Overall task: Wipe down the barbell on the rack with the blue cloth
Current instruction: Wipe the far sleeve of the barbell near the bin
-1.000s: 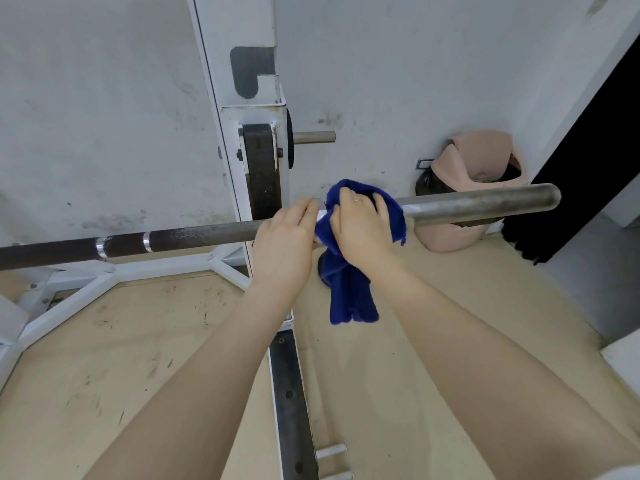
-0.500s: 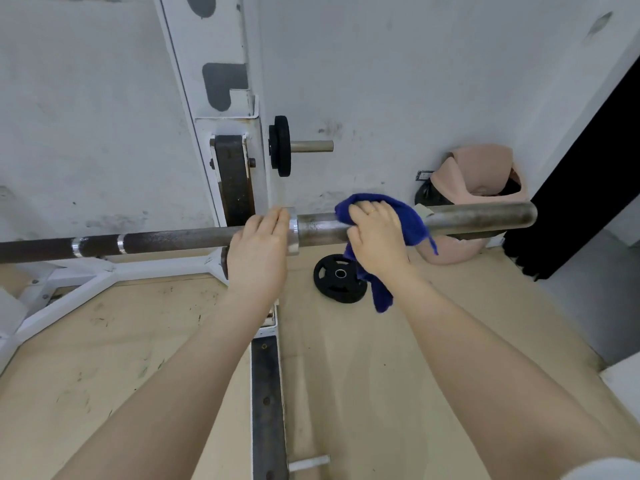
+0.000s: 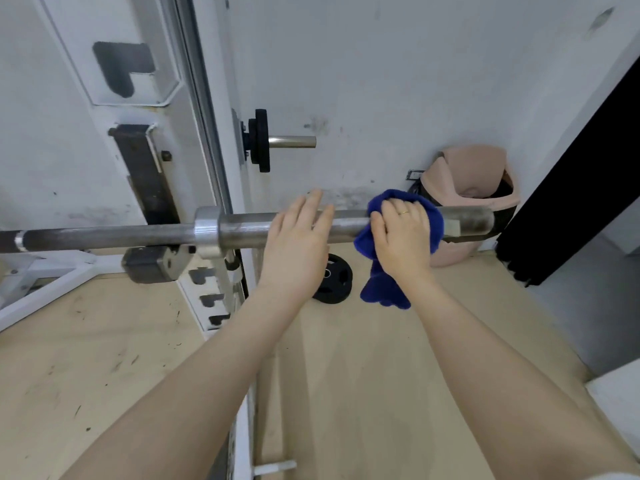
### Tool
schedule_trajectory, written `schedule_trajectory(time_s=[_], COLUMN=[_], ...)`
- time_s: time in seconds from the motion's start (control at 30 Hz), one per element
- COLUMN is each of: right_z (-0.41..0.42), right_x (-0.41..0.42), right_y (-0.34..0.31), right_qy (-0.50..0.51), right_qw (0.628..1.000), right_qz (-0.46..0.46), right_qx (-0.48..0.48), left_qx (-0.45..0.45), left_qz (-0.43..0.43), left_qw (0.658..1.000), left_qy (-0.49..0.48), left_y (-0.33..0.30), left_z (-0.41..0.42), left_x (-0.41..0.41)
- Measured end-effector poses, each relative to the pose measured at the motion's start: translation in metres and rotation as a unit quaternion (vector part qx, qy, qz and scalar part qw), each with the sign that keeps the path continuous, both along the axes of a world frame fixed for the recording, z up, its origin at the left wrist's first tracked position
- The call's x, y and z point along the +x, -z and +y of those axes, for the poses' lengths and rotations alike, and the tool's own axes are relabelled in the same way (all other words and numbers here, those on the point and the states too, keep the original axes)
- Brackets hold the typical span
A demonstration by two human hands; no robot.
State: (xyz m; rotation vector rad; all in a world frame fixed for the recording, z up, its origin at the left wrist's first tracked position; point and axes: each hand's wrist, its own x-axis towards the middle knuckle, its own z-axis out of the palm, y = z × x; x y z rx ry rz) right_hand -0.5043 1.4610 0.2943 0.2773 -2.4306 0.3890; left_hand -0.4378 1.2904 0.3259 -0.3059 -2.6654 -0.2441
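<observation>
The barbell (image 3: 104, 235) lies across the white rack (image 3: 204, 140), its thick steel sleeve (image 3: 242, 228) pointing right. My right hand (image 3: 403, 233) presses the blue cloth (image 3: 384, 289) around the sleeve near its right end; the cloth's tail hangs below the bar. My left hand (image 3: 298, 244) rests on top of the sleeve just left of the cloth, fingers stretched flat and apart, not gripping. The sleeve's bare end (image 3: 474, 221) sticks out past the cloth.
A small black weight plate (image 3: 332, 278) lies on the wooden floor under the sleeve. Another plate (image 3: 261, 140) sits on a storage peg on the rack. A pink bin (image 3: 474, 188) stands by the wall behind the bar's end. A dark opening (image 3: 571, 188) is at right.
Both hands have slid right along the sleeve, the cloth going toward the bar's end. My left hand has left the collar and opened flat on the sleeve.
</observation>
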Motion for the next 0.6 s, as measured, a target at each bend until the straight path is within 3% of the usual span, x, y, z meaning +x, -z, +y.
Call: schedule_trajectory(time_s=[0.2, 0.3, 0.37, 0.5, 0.6], right_z=[0.081, 0.109, 0.110, 0.089, 0.073], right_x=[-0.025, -0.032, -0.031, -0.024, -0.015], right_y=[-0.004, -0.002, 0.006, -0.002, -0.025], right_qy=[0.108, 0.107, 0.108, 0.172, 0.196], right_qw=[0.993, 0.977, 0.941, 0.802, 0.617], right_qz=[-0.028, -0.030, -0.056, -0.060, -0.061], right_qx=[-0.043, -0.184, -0.315, -0.569, -0.760], left_qx=[-0.046, -0.079, -0.089, -0.114, -0.111], left_qz=[0.022, 0.089, 0.110, 0.107, 0.109], left_qw=[0.998, 0.992, 0.989, 0.987, 0.987], left_qy=[-0.022, -0.034, -0.033, -0.033, -0.039], left_y=[0.023, 0.027, 0.023, 0.014, 0.017], left_z=[0.043, 0.046, 0.046, 0.047, 0.046], left_x=[-0.014, -0.016, -0.017, -0.019, -0.018])
